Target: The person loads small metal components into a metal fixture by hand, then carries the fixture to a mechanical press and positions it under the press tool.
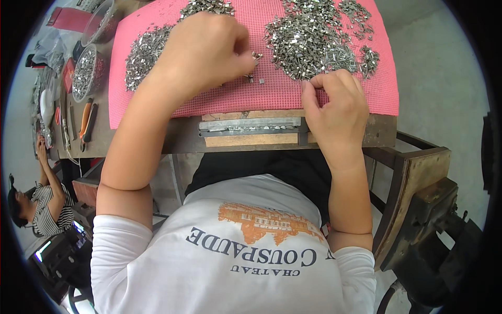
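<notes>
My left hand (pixel 209 51) is curled over the pink mesh mat (pixel 193 108), its fingertips bent down beside a few loose small metal pieces (pixel 256 56). What those fingers hold, if anything, is hidden. At the near edge of a large pile of small silvery metal pieces (pixel 295 42), my right hand (pixel 340 102) has thumb and forefinger pinched together. Anything between them is too small to make out. Thin metal pins (pixel 340 56) lie just beyond this hand. A narrow metal rail fixture (pixel 250 125) with small shiny parts in its slot sits at the table's front edge.
Another heap of metal pieces (pixel 144 55) lies left, partly behind my left forearm. Two clear tubs (pixel 86 73) of small parts, orange-handled pliers (pixel 85 119) and other tools are farther left. Another person (pixel 49 206) works at far left. A wood-faced machine (pixel 418 188) stands right.
</notes>
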Action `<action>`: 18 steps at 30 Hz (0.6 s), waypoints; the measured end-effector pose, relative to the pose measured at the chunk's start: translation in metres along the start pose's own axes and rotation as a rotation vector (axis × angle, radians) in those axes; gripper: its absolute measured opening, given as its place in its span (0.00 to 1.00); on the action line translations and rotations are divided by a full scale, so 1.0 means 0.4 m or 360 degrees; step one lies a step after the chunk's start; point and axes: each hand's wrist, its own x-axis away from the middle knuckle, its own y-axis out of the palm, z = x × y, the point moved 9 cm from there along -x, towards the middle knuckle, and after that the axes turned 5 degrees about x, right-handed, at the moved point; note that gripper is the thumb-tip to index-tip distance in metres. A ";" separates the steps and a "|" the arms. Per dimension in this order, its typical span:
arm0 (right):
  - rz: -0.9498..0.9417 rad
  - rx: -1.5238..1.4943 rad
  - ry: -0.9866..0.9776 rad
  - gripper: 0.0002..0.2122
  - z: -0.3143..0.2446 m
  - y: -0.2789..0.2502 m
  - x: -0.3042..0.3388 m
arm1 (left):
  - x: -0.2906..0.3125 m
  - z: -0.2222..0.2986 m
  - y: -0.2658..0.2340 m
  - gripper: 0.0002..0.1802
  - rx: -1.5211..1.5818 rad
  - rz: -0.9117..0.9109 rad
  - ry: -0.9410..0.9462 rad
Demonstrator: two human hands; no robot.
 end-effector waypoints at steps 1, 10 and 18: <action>-0.0012 0.0006 -0.0006 0.05 -0.001 0.002 -0.002 | 0.024 0.002 -0.012 0.05 0.0158 0.0009 0.0085; -0.0073 -0.0372 0.0255 0.05 0.028 -0.028 0.014 | 0.154 0.034 0.009 0.03 -0.0008 0.0071 0.0313; 0.0057 -0.0712 0.0055 0.09 -0.003 -0.089 0.046 | 0.181 0.014 0.003 0.04 0.0358 0.0127 0.0181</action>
